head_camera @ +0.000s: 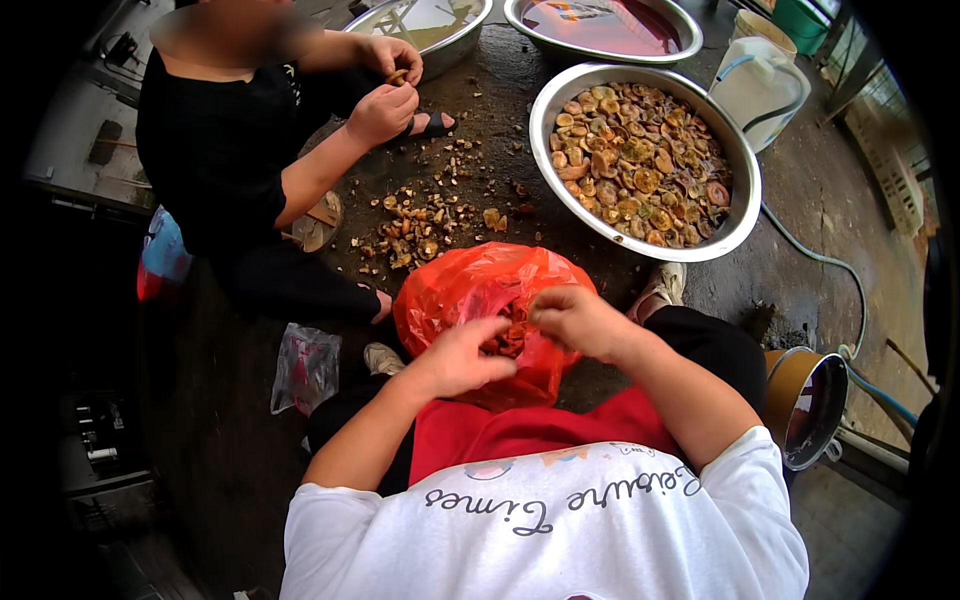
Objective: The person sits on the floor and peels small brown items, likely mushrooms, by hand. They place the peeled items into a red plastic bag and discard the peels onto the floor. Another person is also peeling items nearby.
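A red plastic bag stands on the ground between my feet, its mouth showing reddish-brown mushrooms. On the bag's left side, my left hand reaches over the opening with thumb and fingers apart, nothing visible between them. Over the right side of the opening is my right hand, its fingers bent and blurred; whether something is in them cannot be told. Beyond the bag, a wide metal basin holds many brown and orange mushroom caps. Cut mushroom pieces lie scattered on the wet ground.
A co-worker sits at the upper left, holding a mushroom piece in both hands. Two more metal basins with liquid stand at the top. A white plastic jug, a hose, a yellow bucket and a clear plastic bag lie around.
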A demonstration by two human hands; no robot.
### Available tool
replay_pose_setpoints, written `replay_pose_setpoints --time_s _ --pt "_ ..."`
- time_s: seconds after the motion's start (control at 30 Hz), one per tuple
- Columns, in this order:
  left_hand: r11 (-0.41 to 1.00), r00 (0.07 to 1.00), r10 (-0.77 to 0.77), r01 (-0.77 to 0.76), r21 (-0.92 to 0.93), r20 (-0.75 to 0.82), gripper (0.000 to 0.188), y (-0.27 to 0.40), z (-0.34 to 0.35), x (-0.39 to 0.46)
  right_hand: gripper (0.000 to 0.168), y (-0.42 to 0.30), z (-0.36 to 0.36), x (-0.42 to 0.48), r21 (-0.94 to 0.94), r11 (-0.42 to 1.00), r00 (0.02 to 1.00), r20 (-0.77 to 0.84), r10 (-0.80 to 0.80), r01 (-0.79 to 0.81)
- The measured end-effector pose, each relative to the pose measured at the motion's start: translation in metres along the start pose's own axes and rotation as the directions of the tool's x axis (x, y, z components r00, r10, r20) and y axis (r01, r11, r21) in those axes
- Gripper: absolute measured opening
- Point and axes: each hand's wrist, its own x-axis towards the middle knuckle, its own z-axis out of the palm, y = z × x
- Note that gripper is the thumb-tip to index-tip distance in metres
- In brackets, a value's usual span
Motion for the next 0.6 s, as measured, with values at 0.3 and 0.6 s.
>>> replay_pose_setpoints --time_s 0.3,0.6 --pt "0.996 0.968 -0.001 0.022 0.084 -0.250 0.010 -0.082 0.011 -0.025 0.031 0.071 0.017 0.050 -0.143 0.957 0.965 -0.101 0.240 -0.253" --pt "0.906 0.854 0.076 -0.274 -0.321 -0.514 0.011 -0.031 -0.021 -0.058 0.022 0.076 -0.001 0.039 0.018 0.993 0.876 -0.470 0.109 -0.114"
